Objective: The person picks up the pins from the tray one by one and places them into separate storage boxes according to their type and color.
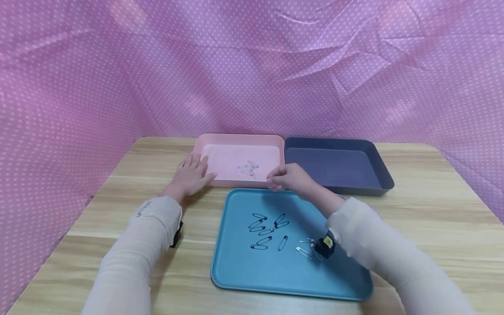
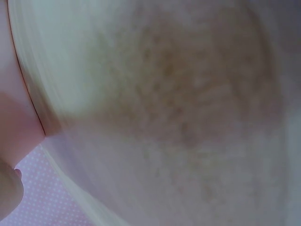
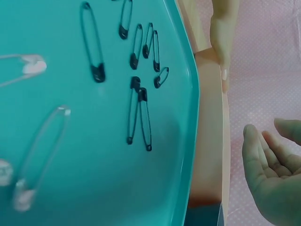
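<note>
Hands first: my left hand [image 1: 191, 174] lies flat with straight fingers on the near left corner of the pink tray [image 1: 240, 141], steadying it against the wooden surface [image 1: 433, 210]. My right hand [image 1: 289, 177] hovers over the seam where the pink tray meets the teal tray [image 1: 236, 271]; in the right wrist view its fingers [image 3: 263, 155] look loosely curved and relaxed, with nothing visibly pinched between them, though from the head view I cannot fully rule out something small at the fingertips. A small cluster of silver safety pins [image 1: 248, 169] already rests in the pink tray, just ahead and to the left of that right hand. The dark safety pins [image 1: 264, 229] lie scattered in the middle of the teal tray, behind the right hand and toward my body, most of them with their long axes running roughly left to right or on a slight diagonal. Two more light-coloured safety pins [image 1: 305, 249] sit further back, just beside the black wrist-mounted camera [image 1: 325, 246]. I judge the right hand to be the nearer one to every loose pin on the teal tray. The dark grey tray [image 1: 378, 175] stands to the right, touching the pink one. The left wrist view is blurred and tells me nothing useful.
</note>
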A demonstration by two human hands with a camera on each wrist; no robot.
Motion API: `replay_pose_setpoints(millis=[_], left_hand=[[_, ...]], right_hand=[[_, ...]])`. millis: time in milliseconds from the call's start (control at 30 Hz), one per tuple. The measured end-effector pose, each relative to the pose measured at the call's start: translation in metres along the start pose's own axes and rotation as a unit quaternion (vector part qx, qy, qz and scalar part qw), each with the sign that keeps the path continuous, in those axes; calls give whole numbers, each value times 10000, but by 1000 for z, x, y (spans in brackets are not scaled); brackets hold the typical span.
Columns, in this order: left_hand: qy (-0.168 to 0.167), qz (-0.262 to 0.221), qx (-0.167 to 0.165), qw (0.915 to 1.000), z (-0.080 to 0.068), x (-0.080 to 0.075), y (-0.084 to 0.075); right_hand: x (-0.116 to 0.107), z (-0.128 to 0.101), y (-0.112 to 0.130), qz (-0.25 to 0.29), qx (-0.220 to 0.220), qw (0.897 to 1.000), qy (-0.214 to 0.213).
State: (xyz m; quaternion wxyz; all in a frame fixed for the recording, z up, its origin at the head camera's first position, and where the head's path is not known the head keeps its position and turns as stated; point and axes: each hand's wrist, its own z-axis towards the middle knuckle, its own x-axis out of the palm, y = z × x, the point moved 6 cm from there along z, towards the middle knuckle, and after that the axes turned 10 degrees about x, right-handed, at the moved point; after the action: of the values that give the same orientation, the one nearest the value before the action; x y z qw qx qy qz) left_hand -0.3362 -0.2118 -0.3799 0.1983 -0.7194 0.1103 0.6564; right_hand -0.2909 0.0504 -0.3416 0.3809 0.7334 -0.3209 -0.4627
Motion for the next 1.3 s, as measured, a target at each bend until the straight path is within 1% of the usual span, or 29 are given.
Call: replay_pose_setpoints(millis=[200,400,533,767,1067,1200,1300], left_hand=[[-59,-43,-69,9999,1,0,0],[-44,-27,-19,10000,1,0,0],[-54,-38,-27,10000,1,0,0],[-164,-45,-69,9998,1,2,2],[-179,-19,-49,9998,3,3,1],[-183,18,-54,9998,4,2,1],[-160,15,-47,9999,4,1,-1]], right_hand=[[-7,-14,-10,10,-15,9999,116],[-14,-26,-21,119,-195,9993,312],[-16,-33,-30,217,-176,9985,467],[-19,-47,-47,-109,5,9987,498],[-22,-62,-63,-274,84,9974,663],[-23,-66,-71,-284,74,9963,810],[-24,-68,-77,-438,54,9947,932]])
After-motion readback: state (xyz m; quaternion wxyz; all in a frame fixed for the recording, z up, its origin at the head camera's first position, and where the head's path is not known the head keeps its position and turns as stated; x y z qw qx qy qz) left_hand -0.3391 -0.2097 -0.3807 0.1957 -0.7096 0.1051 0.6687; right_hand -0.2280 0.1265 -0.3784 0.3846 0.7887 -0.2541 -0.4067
